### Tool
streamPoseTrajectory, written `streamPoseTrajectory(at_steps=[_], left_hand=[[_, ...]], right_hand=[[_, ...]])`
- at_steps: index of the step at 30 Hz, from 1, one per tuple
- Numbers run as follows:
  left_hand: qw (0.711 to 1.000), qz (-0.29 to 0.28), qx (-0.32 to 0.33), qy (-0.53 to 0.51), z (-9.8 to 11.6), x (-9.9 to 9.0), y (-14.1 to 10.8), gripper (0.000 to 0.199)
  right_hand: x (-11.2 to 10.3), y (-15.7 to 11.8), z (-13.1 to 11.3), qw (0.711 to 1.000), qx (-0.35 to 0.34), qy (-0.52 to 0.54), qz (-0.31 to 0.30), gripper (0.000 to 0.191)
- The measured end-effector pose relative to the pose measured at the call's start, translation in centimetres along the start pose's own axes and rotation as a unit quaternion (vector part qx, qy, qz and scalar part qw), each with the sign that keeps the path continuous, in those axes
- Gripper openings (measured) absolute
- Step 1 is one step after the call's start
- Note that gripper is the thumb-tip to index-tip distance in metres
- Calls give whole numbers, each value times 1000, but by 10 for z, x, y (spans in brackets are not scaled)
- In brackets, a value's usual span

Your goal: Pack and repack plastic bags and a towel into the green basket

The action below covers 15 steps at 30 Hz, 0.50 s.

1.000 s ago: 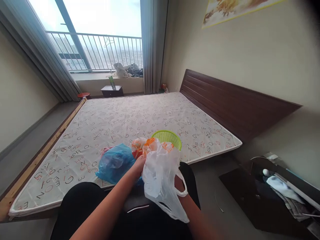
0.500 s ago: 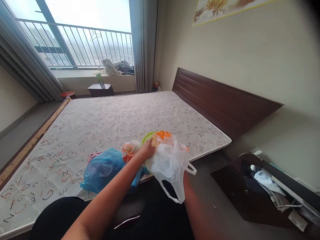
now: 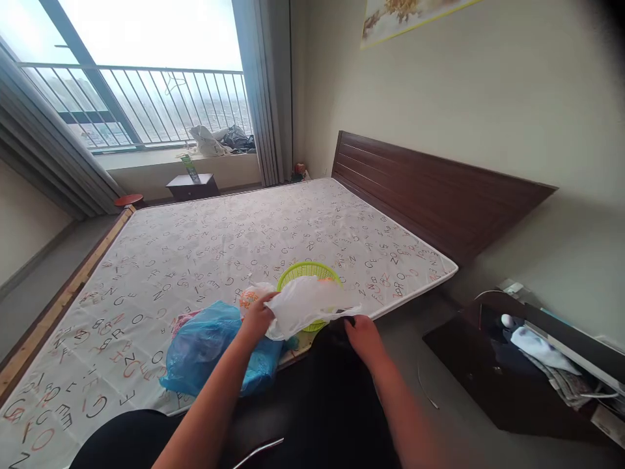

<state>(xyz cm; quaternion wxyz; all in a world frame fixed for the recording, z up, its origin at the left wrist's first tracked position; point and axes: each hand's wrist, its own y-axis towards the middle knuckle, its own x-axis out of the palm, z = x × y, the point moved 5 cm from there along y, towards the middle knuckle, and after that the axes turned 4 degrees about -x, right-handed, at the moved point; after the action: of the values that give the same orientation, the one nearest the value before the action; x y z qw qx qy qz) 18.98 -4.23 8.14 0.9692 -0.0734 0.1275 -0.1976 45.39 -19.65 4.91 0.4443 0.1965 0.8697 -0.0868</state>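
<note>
At the basket [image 3: 308,267], left hand [image 3: 258,320] and right hand [image 3: 364,337] grip opposite ends of a bag [image 3: 307,301], apparently to spread it.

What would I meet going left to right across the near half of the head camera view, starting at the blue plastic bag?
Blue plastic bag, left hand, white plastic bag, right hand, white cloth.
</note>
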Motion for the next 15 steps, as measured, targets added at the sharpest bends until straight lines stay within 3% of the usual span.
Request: streamPoseTrajectory(at_steps=[3, 5, 7, 9, 10, 11, 12, 13, 15], left_hand=[[978, 78, -122, -148, -18, -57, 22, 51], [973, 160, -116, -120, -17, -79, 16, 49], [958, 286, 2, -21, -4, -84, -8, 40], [903, 357, 221, 89, 19, -59, -43, 27], [880, 308, 340, 123, 28, -35, -58, 19], [863, 198, 437, 159, 34, -5, -68, 16], [846, 93, 488, 196, 36, 22, -74, 19], [842, 20, 488, 231, 34, 42, -72, 24], [868, -26, 395, 300, 26, 63, -47, 34]], right_hand=[[-4, 1, 10, 999, -49, 19, -7, 32], [-3, 1, 13, 995, -86, 45, -16, 35], [0, 2, 16, 996, -82, 41, -20, 37], [4, 4, 19, 998, -58, 19, -17, 35], [5, 5, 20, 999, -50, 12, -15, 35], [6, 5, 19, 998, -51, 14, -15, 35], [7, 5, 17, 998, -62, 26, -18, 38], [7, 5, 14, 996, -80, 44, -24, 42], [6, 1, 6, 989, -121, 74, -42, 48]])
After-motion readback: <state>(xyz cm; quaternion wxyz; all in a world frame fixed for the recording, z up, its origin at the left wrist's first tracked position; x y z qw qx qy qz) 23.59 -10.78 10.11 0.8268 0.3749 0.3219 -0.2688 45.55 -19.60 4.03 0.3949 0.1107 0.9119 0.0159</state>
